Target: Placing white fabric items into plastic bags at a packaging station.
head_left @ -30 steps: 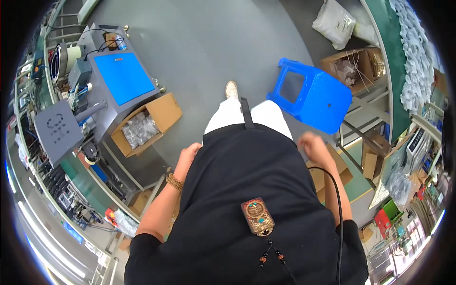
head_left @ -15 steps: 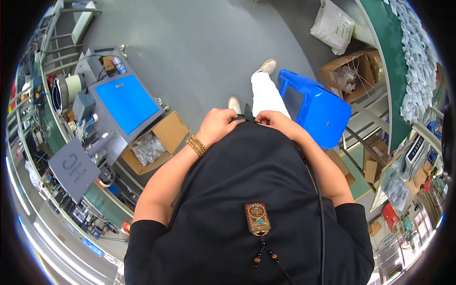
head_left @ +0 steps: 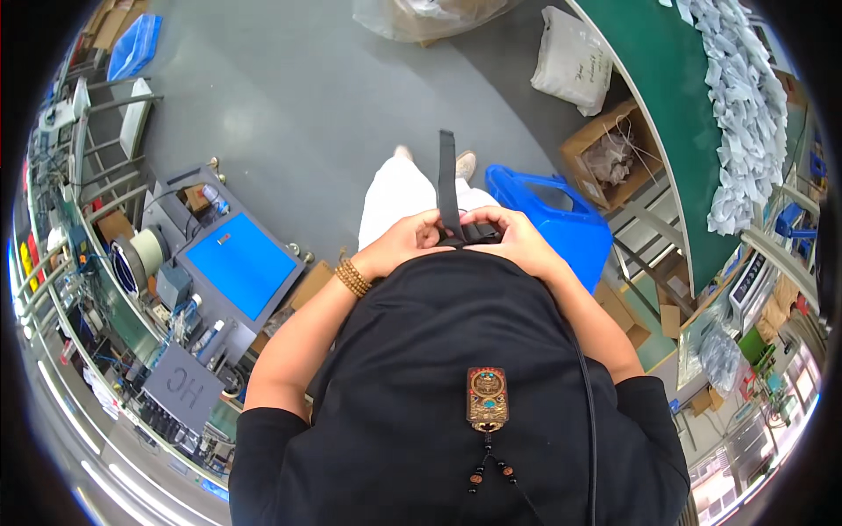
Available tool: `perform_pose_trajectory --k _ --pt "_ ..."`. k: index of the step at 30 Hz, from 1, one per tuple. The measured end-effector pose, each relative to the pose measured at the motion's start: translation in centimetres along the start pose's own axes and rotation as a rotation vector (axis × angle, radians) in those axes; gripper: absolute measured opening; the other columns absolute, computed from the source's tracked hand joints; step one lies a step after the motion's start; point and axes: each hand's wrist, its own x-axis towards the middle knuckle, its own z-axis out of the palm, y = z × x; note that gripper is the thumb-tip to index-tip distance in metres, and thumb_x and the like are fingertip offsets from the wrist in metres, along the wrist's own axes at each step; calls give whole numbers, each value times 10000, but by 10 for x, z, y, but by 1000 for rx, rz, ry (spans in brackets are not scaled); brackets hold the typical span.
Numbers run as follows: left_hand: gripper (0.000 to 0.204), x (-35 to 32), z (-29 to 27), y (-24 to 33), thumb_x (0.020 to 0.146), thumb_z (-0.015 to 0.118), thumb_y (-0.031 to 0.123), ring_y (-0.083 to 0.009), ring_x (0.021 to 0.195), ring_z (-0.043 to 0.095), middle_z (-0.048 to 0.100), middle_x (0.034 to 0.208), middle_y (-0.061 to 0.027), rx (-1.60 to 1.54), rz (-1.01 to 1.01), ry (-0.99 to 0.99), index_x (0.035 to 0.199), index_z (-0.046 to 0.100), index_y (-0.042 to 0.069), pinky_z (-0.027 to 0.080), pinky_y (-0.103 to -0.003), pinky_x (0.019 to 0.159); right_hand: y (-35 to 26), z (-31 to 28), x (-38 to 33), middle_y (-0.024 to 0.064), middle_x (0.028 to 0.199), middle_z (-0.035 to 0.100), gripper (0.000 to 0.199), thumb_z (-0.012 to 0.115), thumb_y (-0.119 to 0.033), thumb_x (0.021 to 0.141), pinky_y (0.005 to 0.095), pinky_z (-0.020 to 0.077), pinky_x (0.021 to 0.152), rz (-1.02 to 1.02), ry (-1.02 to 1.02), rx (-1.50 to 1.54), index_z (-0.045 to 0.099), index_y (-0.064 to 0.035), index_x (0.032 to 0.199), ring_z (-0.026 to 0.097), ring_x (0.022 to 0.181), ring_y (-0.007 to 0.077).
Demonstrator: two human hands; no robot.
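At my waist, below the hem of my black shirt [head_left: 456, 324], both hands work at a black webbing strap [head_left: 447, 175]. Its loose end sticks out straight ahead over the floor. My left hand [head_left: 399, 248], with a beaded bracelet [head_left: 353, 277] on the wrist, is closed with curled fingers on the strap's left side. My right hand [head_left: 522, 244] grips a black buckle [head_left: 479, 233] at the strap's base between thumb and fingers. The shirt hides part of the belt and the fingertips. A patterned pendant [head_left: 488, 399] lies on my chest.
A blue plastic stool [head_left: 570, 232] stands close on my right, beside an open carton [head_left: 610, 158] and a green table [head_left: 653, 79] heaped with pale pieces [head_left: 737, 114]. To the left is a grey machine with a blue panel [head_left: 241, 263]. A clear bag [head_left: 430, 17] lies ahead.
The loose strap end now sticks out ahead between my hands, and the buckle has come into view. The surroundings have shifted in view, and my feet have changed position.
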Motion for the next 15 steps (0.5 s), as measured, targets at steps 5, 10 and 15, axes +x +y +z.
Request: perform_pose_trajectory --k 5,10,15 --pt "168 60 -17 62 910 594 119 -48 667 527 599 761 20 53 -29 63 1017 631 -6 448 -201 633 -43 -45 41 106 1014 650 369 743 -179 784 301 473 825 -133 -27 -324 622 18 1071 606 953 157" --pt "174 130 -26 120 924 570 129 -68 658 558 624 750 -20 83 71 6 966 638 -26 477 -210 638 -64 -66 80 59 1056 635 381 715 -190 824 273 470 834 -34 58 -34 604 27 1118 588 967 119" --pt "184 207 -31 168 919 579 141 -71 648 562 643 781 -42 38 8 -19 950 632 -32 479 -214 631 -96 -109 118 26 1033 633 359 662 -211 874 241 472 803 53 145 391 599 22 1141 586 912 85"
